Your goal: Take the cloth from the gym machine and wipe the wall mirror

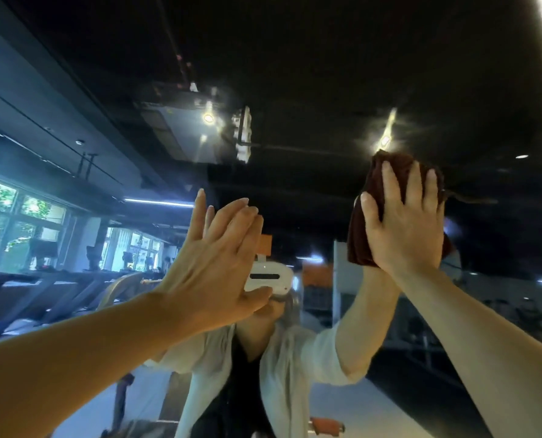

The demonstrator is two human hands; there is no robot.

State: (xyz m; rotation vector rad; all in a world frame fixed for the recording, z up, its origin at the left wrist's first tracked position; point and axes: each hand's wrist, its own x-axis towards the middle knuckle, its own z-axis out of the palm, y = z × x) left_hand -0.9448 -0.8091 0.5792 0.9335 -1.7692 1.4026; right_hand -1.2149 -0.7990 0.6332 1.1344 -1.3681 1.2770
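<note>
Head view. Right hand (404, 222) raised high, fingers straight and spread, palm pressing dark brown cloth (363, 229) flat against wall mirror (326, 74). Cloth bunched under palm, edges showing above fingertips and left of thumb. Left hand (216, 257) raised lower and left of right hand, fingers straight and close together, holding nothing, flat toward glass; contact with glass unclear. Reflected between hands: white headset (268, 278), pale shirt (295, 368). Left of left hand, reflected windows (13, 226) and treadmills (26, 295).
</note>
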